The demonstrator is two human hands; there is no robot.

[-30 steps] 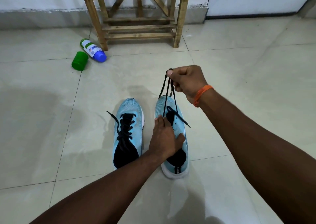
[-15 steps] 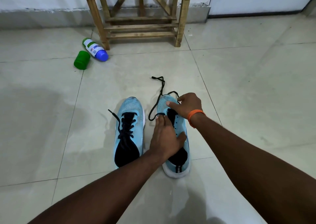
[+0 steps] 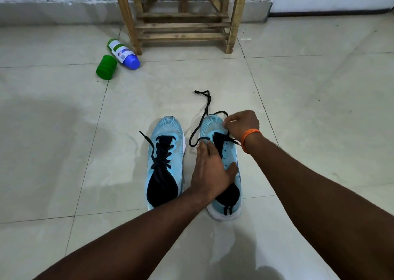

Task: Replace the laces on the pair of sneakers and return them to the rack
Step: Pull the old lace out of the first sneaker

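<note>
Two light-blue sneakers stand side by side on the tiled floor, toes pointing away from me. The left sneaker (image 3: 165, 164) is fully threaded with a black lace. My left hand (image 3: 210, 172) presses down on the right sneaker (image 3: 229, 162), fingers straight over its tongue area. My right hand (image 3: 242, 125), with an orange band on the wrist, pinches the black lace (image 3: 204, 111) at the shoe's lowest eyelets. The lace's free end trails over the toe onto the floor.
A wooden shoe rack (image 3: 181, 17) stands against the wall straight ahead. To its left on the floor lie a white bottle with a blue end (image 3: 123, 53) and a green cap (image 3: 106, 67).
My right hand came down from holding the lace stretched up in the air to the front of the right sneaker. The lace now lies slack on the floor. My left hand stayed put.
</note>
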